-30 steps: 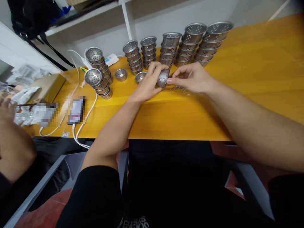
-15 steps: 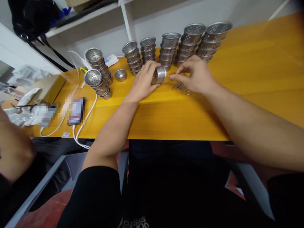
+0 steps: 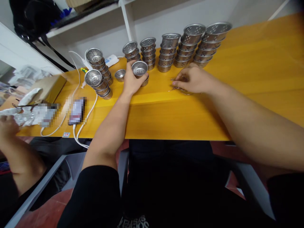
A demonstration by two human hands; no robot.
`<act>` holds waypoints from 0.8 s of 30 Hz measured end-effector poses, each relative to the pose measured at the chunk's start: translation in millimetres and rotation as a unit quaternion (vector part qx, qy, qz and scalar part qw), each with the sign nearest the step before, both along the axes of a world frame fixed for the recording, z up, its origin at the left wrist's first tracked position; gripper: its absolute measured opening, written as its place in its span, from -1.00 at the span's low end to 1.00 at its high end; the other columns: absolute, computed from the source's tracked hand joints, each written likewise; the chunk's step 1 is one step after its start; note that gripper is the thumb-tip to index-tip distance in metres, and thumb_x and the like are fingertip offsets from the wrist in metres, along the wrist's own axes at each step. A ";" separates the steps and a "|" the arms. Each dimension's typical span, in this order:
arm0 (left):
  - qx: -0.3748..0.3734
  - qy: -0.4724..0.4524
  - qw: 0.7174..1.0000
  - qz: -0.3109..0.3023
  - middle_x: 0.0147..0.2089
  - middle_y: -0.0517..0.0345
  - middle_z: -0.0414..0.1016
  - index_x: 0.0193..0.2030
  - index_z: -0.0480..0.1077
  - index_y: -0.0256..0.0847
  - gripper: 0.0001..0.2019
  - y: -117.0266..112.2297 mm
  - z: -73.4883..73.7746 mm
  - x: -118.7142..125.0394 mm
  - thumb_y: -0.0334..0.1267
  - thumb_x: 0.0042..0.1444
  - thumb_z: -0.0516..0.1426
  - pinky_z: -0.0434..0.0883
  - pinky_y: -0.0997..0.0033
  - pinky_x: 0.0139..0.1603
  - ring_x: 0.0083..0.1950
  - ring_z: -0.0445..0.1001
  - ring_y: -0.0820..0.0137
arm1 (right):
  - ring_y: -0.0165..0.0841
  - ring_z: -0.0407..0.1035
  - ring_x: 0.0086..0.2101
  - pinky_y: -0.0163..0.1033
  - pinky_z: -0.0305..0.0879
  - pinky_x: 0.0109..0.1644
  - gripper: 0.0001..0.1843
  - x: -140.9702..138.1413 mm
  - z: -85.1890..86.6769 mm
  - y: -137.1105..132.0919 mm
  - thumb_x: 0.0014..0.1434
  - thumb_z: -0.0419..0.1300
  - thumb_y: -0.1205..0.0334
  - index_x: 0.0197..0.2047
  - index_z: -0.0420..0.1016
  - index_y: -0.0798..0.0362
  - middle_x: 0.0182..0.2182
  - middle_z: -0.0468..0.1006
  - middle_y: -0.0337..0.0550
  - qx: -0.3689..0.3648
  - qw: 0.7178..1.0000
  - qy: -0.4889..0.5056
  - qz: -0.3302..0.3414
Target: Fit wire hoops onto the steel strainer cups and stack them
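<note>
My left hand (image 3: 132, 79) is wrapped around a perforated metal cup (image 3: 139, 69), mouth upward. Below it shows the side of another metal cup (image 3: 144, 82); whether the two are joined in one stack I cannot tell. To the left of that hand stands a single small cup (image 3: 120, 75). Over a small heap of thin metal wires (image 3: 181, 90) on the table, my right hand (image 3: 196, 79) is closed, thumb and fingers pinching at a wire. The fingers partly hide the heap.
Several stacks of perforated cups (image 3: 166, 52) line the back of the yellow table (image 3: 161, 120). Two more stacks (image 3: 98, 84) stand left. A phone (image 3: 77, 110) with white cables lies near the front edge. At far left is another person's hand (image 3: 8, 126) by plastic bags.
My left hand has moved left with the cup and turned it from its side to mouth up. My right hand has lowered slightly toward the wires. Another person's hand has appeared at left.
</note>
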State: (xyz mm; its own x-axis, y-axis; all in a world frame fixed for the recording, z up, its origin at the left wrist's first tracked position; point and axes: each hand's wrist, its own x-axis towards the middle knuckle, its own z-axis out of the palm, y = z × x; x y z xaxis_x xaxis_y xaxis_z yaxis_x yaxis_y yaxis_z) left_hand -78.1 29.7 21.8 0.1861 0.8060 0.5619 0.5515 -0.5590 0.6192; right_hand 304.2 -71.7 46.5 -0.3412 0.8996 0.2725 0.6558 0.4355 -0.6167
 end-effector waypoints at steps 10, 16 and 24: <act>-0.069 0.005 0.996 -0.052 0.57 -0.39 0.69 0.61 0.27 0.01 0.20 9.8 -22.8 -8.7 0.80 0.21 0.52 0.61 -0.49 0.76 0.56 0.79 -0.20 | 0.25 0.57 0.24 0.61 0.53 0.64 -0.50 -0.2 -4.1 2.2 0.55 0.65 -0.40 -0.07 0.68 -0.22 -0.08 0.77 0.14 -0.031 0.999 0.024 -0.004; -0.128 -0.001 0.991 -0.043 0.58 -0.32 0.71 0.74 0.22 0.00 0.17 20.0 -35.0 -4.1 0.76 0.38 0.43 0.70 -0.48 0.66 0.48 0.79 -0.08 | 0.17 0.67 0.08 0.48 0.68 0.46 -0.49 -2.0 -8.1 3.1 0.51 0.66 -0.42 -0.09 0.71 -0.20 -0.11 0.83 0.06 -0.045 0.999 0.028 0.000; -0.150 0.003 0.987 -0.064 0.68 -0.50 0.62 0.73 0.05 -0.06 -0.01 18.2 -32.5 -3.3 0.16 0.52 0.56 0.61 -0.41 0.83 0.62 0.78 -0.12 | 0.16 0.71 0.02 0.54 0.75 0.41 -0.43 -9.3 -4.0 -1.7 0.53 0.57 -0.53 -0.08 0.69 -0.21 0.07 0.89 0.17 -0.041 0.999 0.002 -0.005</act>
State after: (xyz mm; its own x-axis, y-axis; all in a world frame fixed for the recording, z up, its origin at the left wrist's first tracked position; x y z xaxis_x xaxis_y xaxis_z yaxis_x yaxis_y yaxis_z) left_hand -81.4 47.9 -10.7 0.2994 0.9058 0.2997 0.4920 -0.4157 0.7649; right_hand 295.0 -73.3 42.5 -0.3304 0.9225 0.1996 0.6582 0.3768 -0.6518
